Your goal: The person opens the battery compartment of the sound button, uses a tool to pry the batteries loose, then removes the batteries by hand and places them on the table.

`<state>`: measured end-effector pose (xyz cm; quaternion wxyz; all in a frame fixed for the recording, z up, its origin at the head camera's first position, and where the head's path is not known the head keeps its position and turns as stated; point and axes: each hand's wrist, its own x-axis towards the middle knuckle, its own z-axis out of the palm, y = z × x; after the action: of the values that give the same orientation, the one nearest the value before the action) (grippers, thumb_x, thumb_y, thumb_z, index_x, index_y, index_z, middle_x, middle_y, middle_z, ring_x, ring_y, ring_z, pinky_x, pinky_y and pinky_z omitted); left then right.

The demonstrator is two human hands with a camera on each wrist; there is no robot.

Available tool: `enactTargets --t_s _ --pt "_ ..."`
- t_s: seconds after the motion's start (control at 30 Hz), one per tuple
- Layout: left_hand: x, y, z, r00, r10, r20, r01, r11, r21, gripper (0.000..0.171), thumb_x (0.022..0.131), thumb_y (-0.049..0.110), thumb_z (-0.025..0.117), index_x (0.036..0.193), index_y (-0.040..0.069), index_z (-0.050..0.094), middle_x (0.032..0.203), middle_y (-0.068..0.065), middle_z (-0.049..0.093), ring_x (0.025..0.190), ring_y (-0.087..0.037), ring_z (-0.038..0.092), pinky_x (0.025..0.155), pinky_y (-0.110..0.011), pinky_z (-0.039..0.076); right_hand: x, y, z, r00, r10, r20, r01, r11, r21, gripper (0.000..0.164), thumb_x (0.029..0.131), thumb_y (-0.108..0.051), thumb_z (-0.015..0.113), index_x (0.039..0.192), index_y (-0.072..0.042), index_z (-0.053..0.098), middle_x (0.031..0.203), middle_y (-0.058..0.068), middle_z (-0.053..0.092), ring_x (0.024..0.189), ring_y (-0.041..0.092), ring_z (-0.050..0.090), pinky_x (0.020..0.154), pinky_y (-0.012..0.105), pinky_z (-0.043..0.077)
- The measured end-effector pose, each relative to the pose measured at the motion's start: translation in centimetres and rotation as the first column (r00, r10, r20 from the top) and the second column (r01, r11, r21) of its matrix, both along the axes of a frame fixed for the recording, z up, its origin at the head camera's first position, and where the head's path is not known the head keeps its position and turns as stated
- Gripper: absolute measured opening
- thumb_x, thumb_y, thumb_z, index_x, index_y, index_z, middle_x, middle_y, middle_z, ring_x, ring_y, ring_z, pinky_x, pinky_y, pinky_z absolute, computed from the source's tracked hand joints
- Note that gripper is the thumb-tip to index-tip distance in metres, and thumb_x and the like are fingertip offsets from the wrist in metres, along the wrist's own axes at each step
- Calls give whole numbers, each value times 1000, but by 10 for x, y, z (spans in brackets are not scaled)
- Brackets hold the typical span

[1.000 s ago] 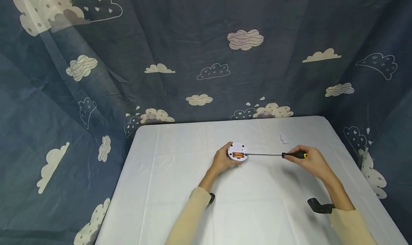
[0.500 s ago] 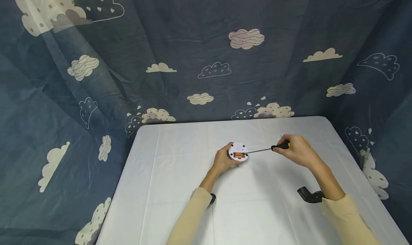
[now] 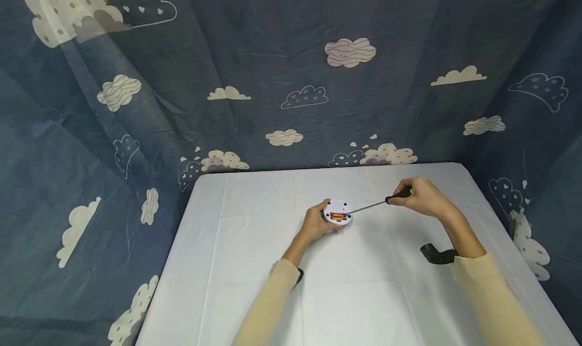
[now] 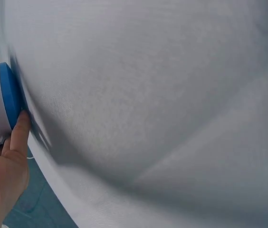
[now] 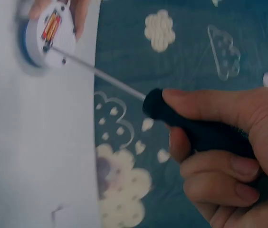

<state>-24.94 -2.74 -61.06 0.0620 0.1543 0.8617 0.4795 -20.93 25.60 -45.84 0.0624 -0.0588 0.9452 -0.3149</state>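
A round white device (image 3: 335, 205) with a blue far side (image 4: 9, 95) is held in my left hand (image 3: 314, 224), fingers around its edge and thumb on the near side. Its back faces up, showing dark round feet and an uncovered battery slot with batteries (image 3: 338, 216) in it. My right hand (image 3: 424, 198) grips a screwdriver (image 5: 105, 77) by its black handle (image 5: 210, 135), which has a yellow patch. The long metal shaft slants down to the left, its tip at the right end of the slot, by the battery ends.
White cloth covers the table (image 3: 254, 245). A small thin white piece (image 5: 66, 216) lies on it, hidden in the head view behind my right hand. Dark blue cloud-patterned fabric (image 3: 254, 58) hangs at the back and sides. A black wrist mount (image 3: 437, 254) juts from my right wrist.
My right hand has moved left and away from me, so the screwdriver now slants instead of lying level across. Its tip has shifted from the device's edge towards the batteries. My left hand stays put.
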Motion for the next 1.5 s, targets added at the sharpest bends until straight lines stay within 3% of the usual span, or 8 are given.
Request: enactTargets --t_s 0.1,0.23,0.47,0.7,0.9,1.2,1.5 --pt "-1 0 -1 1000 -18 19 17 1000 23 98 60 17 92 144 5 44 138 -12 57 125 -17 56 109 -28 43 -2 17 -12 997 -40 60 43 998 -46 31 80 -26 78 90 0 66 90 14 64 73 20 50 57 28 41" --pt "-3 -1 -1 999 -26 40 23 998 61 98 60 16 92 144 5 43 136 -13 59 122 -16 59 107 -27 45 -1 36 -30 982 -90 167 114 984 -136 41 81 -37 77 97 -2 66 89 9 63 63 14 44 51 27 38" --pt "-3 -4 0 997 -44 55 37 993 115 96 61 12 91 144 2 42 136 -14 58 123 -19 59 107 -30 46 11 55 -64 950 -133 284 225 919 -324 52 82 -40 75 109 4 64 75 1 58 45 6 29 40 28 30" --pt "-1 -6 -3 996 -27 80 18 994 110 95 61 16 92 142 5 44 131 -10 63 119 -15 61 105 -28 47 29 59 -89 912 -171 372 317 869 -380 60 83 -45 73 113 5 61 66 -7 56 46 6 31 42 30 28" --pt "-1 -4 -3 995 -34 93 19 987 157 92 61 12 91 141 7 45 131 -10 63 121 -16 60 107 -29 45 37 55 -77 935 -186 302 301 866 -399 56 83 -42 74 112 5 61 73 -6 60 47 5 32 42 32 29" --pt "-2 -3 -2 999 -7 46 2 995 104 96 60 20 93 142 7 42 136 -11 58 124 -20 58 108 -32 44 30 41 -42 969 -169 182 208 951 -227 48 80 -46 75 102 -3 67 79 3 61 50 8 34 43 28 33" --pt "1 1 -2 999 19 34 -22 996 89 97 58 21 93 141 8 44 133 -11 61 119 -20 61 106 -34 46 27 22 -21 982 -153 114 166 980 -111 39 81 -35 76 95 -1 66 89 12 70 76 21 52 61 28 42"
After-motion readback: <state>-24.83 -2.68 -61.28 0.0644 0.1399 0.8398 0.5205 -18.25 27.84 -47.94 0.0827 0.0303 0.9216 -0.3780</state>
